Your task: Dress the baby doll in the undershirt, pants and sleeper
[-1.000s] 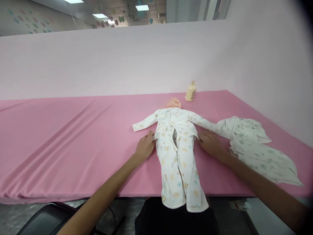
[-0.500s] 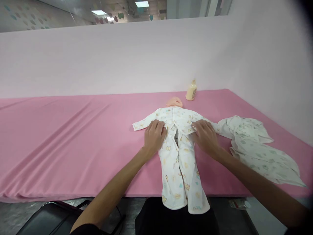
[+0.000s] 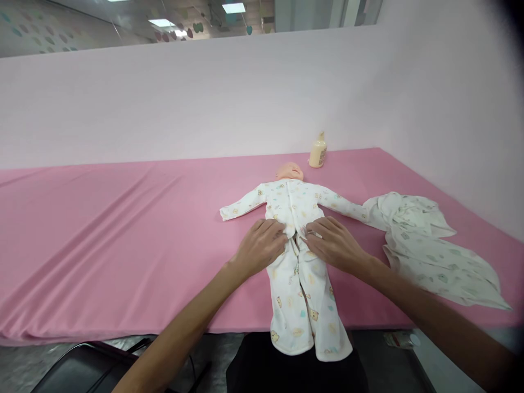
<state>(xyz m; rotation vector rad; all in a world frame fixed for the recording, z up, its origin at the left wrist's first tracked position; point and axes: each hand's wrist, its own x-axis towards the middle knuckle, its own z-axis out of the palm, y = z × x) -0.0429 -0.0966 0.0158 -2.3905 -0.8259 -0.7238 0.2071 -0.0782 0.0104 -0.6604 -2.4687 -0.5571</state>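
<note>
A baby doll (image 3: 290,171) lies on its back on the pink-covered table, its head toward the wall. It wears a white printed baby top (image 3: 280,197) with both sleeves spread out. Below that are white printed baby pants (image 3: 291,305), whose leg ends hang past the table's front edge. My left hand (image 3: 264,245) is closed on the left side of the top's lower hem. On the other side, my right hand (image 3: 333,243) pinches the hem near the middle. A small dark gap shows between the hands, at the waist. Both sets of fingertips are partly hidden.
A cream pump bottle (image 3: 318,151) stands by the wall behind the doll. Crumpled white printed cloth (image 3: 442,262) lies on the right, touching the doll's sleeve end. The pink table cover (image 3: 123,245) stretches left. A black chair (image 3: 82,368) is below the front edge.
Both hands have moved down toward me and closer together. The top's front is now drawn down flatter over the waist, and the gap there looks smaller.
</note>
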